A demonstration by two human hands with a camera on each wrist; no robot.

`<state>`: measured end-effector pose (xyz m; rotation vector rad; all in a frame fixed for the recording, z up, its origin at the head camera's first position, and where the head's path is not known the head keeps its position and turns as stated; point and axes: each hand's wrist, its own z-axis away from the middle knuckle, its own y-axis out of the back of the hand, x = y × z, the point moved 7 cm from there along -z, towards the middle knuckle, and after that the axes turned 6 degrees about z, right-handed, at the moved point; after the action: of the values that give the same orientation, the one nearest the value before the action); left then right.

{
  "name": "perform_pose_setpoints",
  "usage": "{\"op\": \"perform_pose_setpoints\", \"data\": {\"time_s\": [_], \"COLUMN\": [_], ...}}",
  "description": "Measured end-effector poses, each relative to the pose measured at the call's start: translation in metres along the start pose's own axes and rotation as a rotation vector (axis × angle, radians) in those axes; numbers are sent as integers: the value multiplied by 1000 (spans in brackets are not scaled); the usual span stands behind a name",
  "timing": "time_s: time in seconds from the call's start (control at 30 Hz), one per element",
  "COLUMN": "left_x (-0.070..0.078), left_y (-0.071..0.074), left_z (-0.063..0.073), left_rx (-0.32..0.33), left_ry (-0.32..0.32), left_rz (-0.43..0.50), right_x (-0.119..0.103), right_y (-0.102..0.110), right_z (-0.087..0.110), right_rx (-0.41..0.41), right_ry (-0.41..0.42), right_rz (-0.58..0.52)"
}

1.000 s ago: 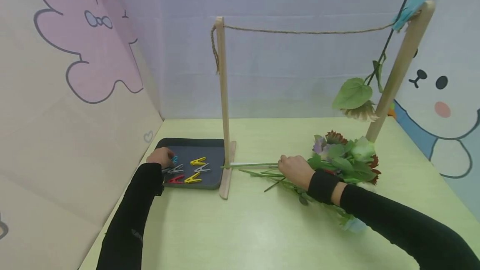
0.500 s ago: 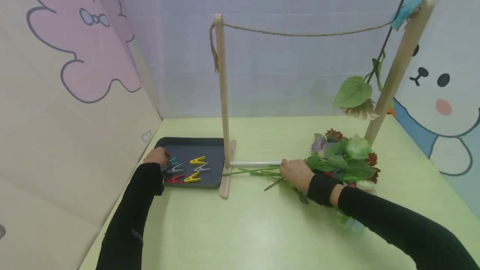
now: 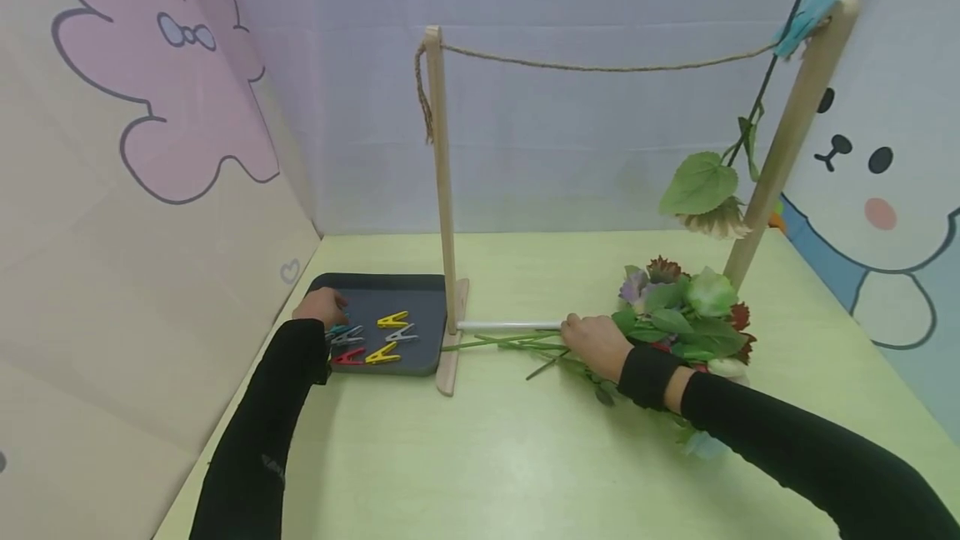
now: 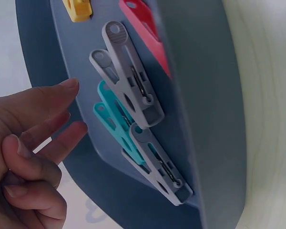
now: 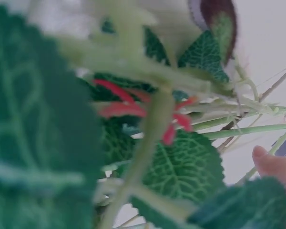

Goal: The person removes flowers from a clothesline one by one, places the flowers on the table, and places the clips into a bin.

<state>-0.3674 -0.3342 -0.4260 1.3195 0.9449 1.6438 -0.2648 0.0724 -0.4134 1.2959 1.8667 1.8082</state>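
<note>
My left hand (image 3: 322, 307) is over the left side of the dark tray (image 3: 427, 281), holding nothing. In the left wrist view its fingertips are apart from a teal clothespin (image 4: 115, 119), which lies between a grey clothespin (image 4: 128, 76) and another grey clothespin (image 4: 157, 162). A red clothespin (image 4: 145, 28) is close by. My right hand (image 3: 596, 347) pinches a green flower stem (image 3: 480, 345) beside a pile of artificial flowers (image 3: 708, 294). Leaves fill much of the right wrist view, where only the thumb side of that hand shows.
A wooden frame with a left post (image 3: 441, 190) and right post (image 3: 795, 140) carries a twine line (image 3: 600, 68). One flower (image 3: 716, 219) hangs head down from a blue clip (image 3: 806, 19). A white bar (image 3: 510, 325) runs low behind the stems. Yellow clothespins (image 3: 382, 353) lie in the tray.
My left hand has drawn slightly back from the teal clothespin, which now lies lower in the tray. The stem at my right hand has dropped below the white bar.
</note>
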Motion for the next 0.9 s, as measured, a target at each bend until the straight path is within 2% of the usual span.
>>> {"op": "perform_pose_setpoints", "data": {"time_s": [0.13, 0.2, 0.23, 0.3, 0.43, 0.47, 0.5, 0.57, 0.6, 0.7, 0.8, 0.87, 0.9], "left_x": [1, 1, 1, -7, -34, -35, -27, 6, 31, 108, 166, 197, 212], "left_y": [4, 3, 0, -10, -37, -39, -36, -18, -3, 37, 58, 65, 69], "left_z": [-1, -4, -7, -22, -66, -73, -71, -49, -29, 28, 61, 73, 78], "left_rx": [10, -2, -4, 0, 102, 127, 124, 71, 40, -80, -139, -148, -140], "left_ry": [-9, 1, -14, -50, -201, -234, -247, -235, -228, -292, -472, -579, -610], "left_rz": [-15, -28, -39, -60, -81, -78, -67, -30, -17, 6, -9, -19, -19], "right_x": [1, 5, 8, 17, 45, 54, 63, 81, 90, 116, 139, 154, 161], "right_y": [7, 13, 16, 25, 47, 53, 59, 69, 75, 89, 105, 116, 122], "right_z": [-2, -1, 0, 5, 27, 34, 41, 55, 61, 75, 86, 90, 91], "right_rx": [28, 44, 53, 83, 214, 255, 290, 342, 364, 401, 446, 467, 477], "right_ry": [3, -2, -8, -31, -94, -111, -116, -149, -162, -230, -326, -391, -424], "right_rz": [-12, -33, -50, -95, -163, -169, -170, -171, -171, -158, -110, -102, -108]}}
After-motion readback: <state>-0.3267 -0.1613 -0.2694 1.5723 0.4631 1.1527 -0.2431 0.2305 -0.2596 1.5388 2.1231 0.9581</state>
